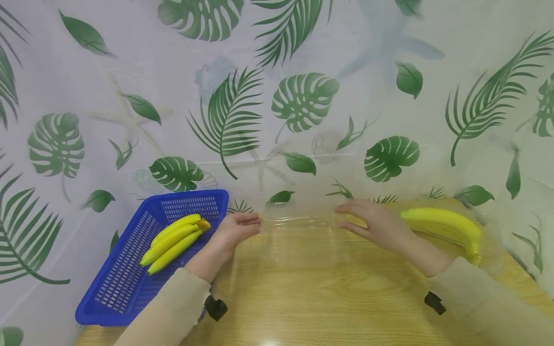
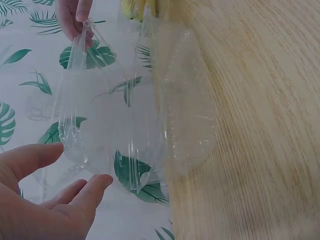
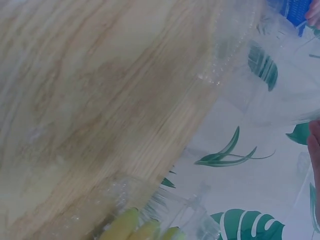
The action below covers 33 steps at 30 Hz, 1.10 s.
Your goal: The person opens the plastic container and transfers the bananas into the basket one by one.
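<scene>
A clear plastic container (image 2: 115, 95) is between both hands, over the wooden tabletop's far edge. In the left wrist view, the thumb tip of my left hand (image 1: 237, 229) meets the container's edge. Its other fingers are extended and spread from the thumb, near a corner. At the opposite end, my right hand (image 1: 374, 223) pinches the plastic with thumb and fingers. A bunch of yellow bananas (image 1: 175, 242) lies in a blue basket (image 1: 125, 250) beside the left forearm. More bananas (image 1: 450, 223) sit in clear plastic beyond the right wrist.
The wooden tabletop (image 1: 303, 298) runs up to a wall covering (image 1: 268, 120) printed with green leaves. Basket and right-hand bananas flank the container. Dark straps with small black devices sit at both wrists.
</scene>
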{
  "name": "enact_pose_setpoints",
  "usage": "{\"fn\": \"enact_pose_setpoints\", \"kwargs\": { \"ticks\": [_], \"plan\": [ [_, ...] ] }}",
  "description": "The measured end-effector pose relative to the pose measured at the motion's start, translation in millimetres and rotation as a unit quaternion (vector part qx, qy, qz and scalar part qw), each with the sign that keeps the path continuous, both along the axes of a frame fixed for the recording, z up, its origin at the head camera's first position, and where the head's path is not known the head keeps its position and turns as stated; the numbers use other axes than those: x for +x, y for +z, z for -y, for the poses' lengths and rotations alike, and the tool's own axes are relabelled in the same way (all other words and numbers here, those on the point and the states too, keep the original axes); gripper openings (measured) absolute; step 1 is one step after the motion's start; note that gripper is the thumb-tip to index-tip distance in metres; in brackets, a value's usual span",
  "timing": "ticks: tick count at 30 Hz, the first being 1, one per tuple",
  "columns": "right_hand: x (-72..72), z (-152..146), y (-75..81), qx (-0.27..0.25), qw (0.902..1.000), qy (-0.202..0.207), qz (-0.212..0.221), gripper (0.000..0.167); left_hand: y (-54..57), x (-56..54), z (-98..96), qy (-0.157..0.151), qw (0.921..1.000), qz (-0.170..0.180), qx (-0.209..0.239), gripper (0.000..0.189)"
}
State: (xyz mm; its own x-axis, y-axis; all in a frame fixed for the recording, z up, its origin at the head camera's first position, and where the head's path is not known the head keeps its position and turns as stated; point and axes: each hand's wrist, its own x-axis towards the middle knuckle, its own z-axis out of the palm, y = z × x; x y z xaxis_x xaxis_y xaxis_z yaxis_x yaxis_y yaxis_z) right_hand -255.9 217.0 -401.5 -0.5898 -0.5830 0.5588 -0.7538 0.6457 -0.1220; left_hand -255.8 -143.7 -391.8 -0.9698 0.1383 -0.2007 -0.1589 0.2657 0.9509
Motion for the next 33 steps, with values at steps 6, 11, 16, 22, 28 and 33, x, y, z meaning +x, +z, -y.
{"fn": "enact_pose_setpoints", "kwargs": {
  "ticks": [6, 11, 16, 22, 28, 33],
  "plan": [
    [-6.0, -1, -11.1, 0.017, 0.9995, -0.009, -0.026, 0.039, -4.4, -5.4, -5.9, 0.011, 0.9998, -0.013, -0.009, 0.048],
    [-12.9, -2, -22.1, 0.019, 0.9986, -0.007, -0.049, 0.042, -6.0, -10.1, -10.6, 0.021, 0.9997, -0.015, -0.007, 0.048],
    [-20.5, -3, -33.2, 0.009, 0.9972, 0.011, -0.074, 0.041, -7.1, -13.6, -14.6, 0.031, 0.9993, -0.015, -0.018, 0.046],
    [-26.8, -1, -42.3, 0.009, 0.9939, 0.028, -0.107, 0.046, -7.2, -16.9, -15.8, 0.037, 0.9985, 0.005, -0.039, 0.045],
    [-29.5, 3, -46.6, 0.024, 0.9915, 0.028, -0.125, 0.078, -8.2, -21.2, -14.8, 0.034, 0.9992, 0.019, -0.012, 0.045],
    [-29.7, 4, -49.4, 0.035, 0.9910, 0.032, -0.125, 0.078, -11.4, -24.8, -14.8, 0.027, 0.9994, 0.019, -0.008, 0.045]
  ]
}}
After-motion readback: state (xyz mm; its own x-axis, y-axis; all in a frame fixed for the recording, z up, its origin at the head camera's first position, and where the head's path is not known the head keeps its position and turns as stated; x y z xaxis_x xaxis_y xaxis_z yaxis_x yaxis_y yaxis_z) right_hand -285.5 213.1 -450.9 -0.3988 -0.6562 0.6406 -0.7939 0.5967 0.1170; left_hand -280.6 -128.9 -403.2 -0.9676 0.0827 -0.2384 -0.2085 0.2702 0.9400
